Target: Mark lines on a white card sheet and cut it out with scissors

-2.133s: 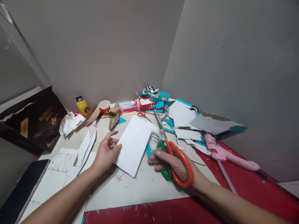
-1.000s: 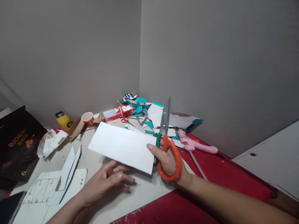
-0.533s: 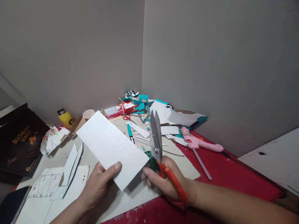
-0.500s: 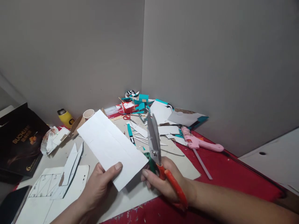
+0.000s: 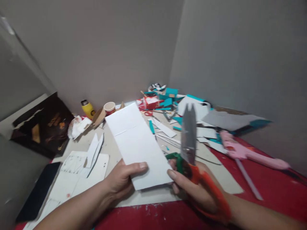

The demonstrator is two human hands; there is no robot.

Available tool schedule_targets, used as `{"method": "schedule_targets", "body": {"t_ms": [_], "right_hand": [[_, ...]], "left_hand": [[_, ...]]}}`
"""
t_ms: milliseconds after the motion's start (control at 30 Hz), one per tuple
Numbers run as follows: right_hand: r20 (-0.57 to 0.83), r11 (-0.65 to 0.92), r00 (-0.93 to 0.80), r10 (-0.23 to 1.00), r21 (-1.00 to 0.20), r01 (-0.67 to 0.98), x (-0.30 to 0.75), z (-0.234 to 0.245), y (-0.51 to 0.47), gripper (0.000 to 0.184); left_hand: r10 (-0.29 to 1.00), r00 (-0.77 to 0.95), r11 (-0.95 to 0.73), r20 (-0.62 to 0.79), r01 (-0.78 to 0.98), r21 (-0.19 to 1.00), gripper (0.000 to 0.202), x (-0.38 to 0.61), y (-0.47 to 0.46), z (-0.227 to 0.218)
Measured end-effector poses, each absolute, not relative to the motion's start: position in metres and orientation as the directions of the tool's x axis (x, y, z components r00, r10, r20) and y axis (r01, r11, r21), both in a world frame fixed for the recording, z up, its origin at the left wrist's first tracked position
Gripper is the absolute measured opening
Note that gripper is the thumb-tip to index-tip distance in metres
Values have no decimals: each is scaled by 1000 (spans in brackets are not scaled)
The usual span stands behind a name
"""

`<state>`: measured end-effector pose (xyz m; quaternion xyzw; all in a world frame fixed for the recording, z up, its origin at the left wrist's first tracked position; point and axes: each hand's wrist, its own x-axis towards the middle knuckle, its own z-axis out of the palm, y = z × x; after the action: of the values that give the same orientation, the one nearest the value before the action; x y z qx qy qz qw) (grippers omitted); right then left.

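A rectangular white card (image 5: 136, 140) is held up over the table in the head view. My left hand (image 5: 124, 175) grips its lower left side, thumb flat on the face and fingers hidden beneath. My right hand (image 5: 192, 185) is closed around scissors (image 5: 189, 140) with orange and green handles, their blades pointing up and nearly together. The thumb of that hand also touches the card's lower right corner. A short line or slit crosses the upper part of the card.
A pink glue gun (image 5: 240, 151) lies on the red cloth (image 5: 268, 185) at right. White and teal scraps (image 5: 165, 127) litter the back. At left are a phone (image 5: 39, 191), a marked white sheet (image 5: 69, 179), a dark box (image 5: 43, 124), a yellow bottle (image 5: 88, 109) and a paper cup (image 5: 109, 108).
My view has swung left, so the surroundings appear further right. The card has turned more upright. Both hands keep their holds on the card and the scissors.
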<state>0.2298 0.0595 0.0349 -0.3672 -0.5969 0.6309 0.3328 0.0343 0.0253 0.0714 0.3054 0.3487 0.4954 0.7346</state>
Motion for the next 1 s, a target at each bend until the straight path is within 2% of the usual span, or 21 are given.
{"method": "schedule_targets", "body": {"t_ms": [167,267,367,467,600,733,867,1000], "right_hand": [[-63,-6,-507,860,-994,112,237,15,62,30],[-22,38,-459,888,-992,121,235,21,67,33],[63,154,-440,896,-973,174,232,34,71,37],[87,175,-510,856,-977,126,232,41,76,39],[102,192,-664,741,-979,64,233,37,80,48],[169,340,-748,642,-937,81,233,40,81,62],[181,462,-762,621,-870,170,232,50,80,60],[203,484,-775,598,-862,148,231,45,81,61]], "left_hand": [[967,145,253,-208,-537,805,43,34,25,64],[982,15,169,-190,-530,831,33,24,27,69],[983,-93,87,-158,-518,851,27,9,31,82],[978,-171,22,-120,-487,873,43,-3,33,97],[959,-270,-48,-85,-454,890,64,-6,32,111],[945,-319,-76,-80,-449,890,70,-6,31,117],[947,-308,-64,-89,-454,889,70,-9,31,118],[949,-292,-24,-116,-434,900,71,-7,30,117]]}}
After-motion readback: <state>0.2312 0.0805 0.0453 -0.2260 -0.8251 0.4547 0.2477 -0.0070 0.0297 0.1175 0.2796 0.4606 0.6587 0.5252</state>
